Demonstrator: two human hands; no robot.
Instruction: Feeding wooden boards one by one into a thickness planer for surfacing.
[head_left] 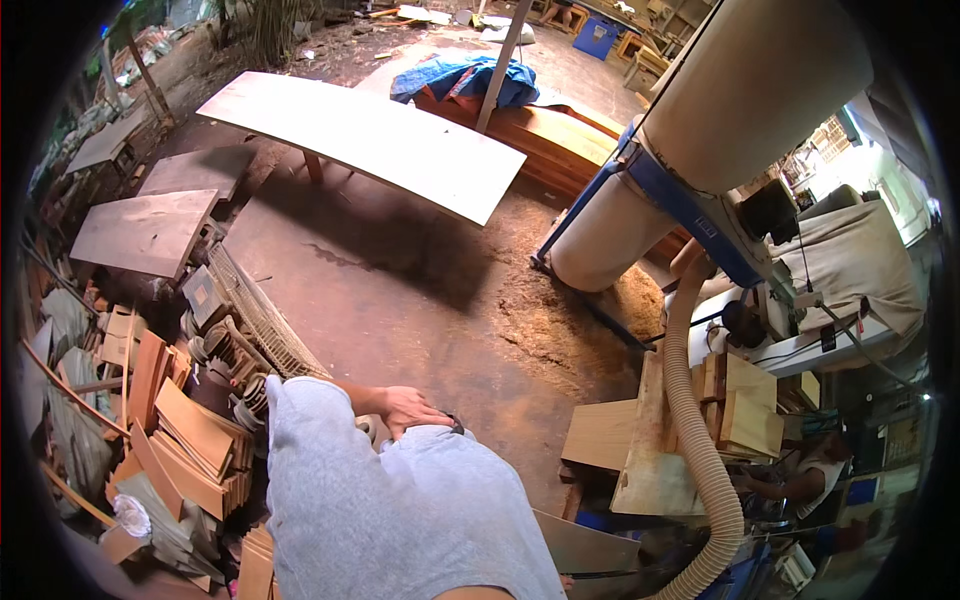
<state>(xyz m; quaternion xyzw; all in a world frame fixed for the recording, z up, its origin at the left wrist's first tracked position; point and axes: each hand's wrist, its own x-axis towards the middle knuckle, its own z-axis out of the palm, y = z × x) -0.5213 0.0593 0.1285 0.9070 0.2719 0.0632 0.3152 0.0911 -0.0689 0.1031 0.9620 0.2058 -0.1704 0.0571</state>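
One hand is in view: the left hand [410, 408] reaches out of a grey sleeve [305, 410] and lies palm down on grey cloth, fingers loosely together and closed on nothing. A small dark item [456, 425] sits at its fingertips; what it is cannot be told. The right hand is out of the picture, so its state cannot be told.

The nearest thing is the wire grille [262, 318]. It lies on the floor on the near side of the pale board [370, 140], across a stretch of bare concrete and toward the board's left end. Its long axis runs from the board's side down toward the left hand, and its near end stops just beside the sleeve.

Progress, as a judgement: nothing is gripped or lifted yet. The grille and the stacked wood offcuts [190, 445], which lie further from the board, appear untouched, so handling is still to start
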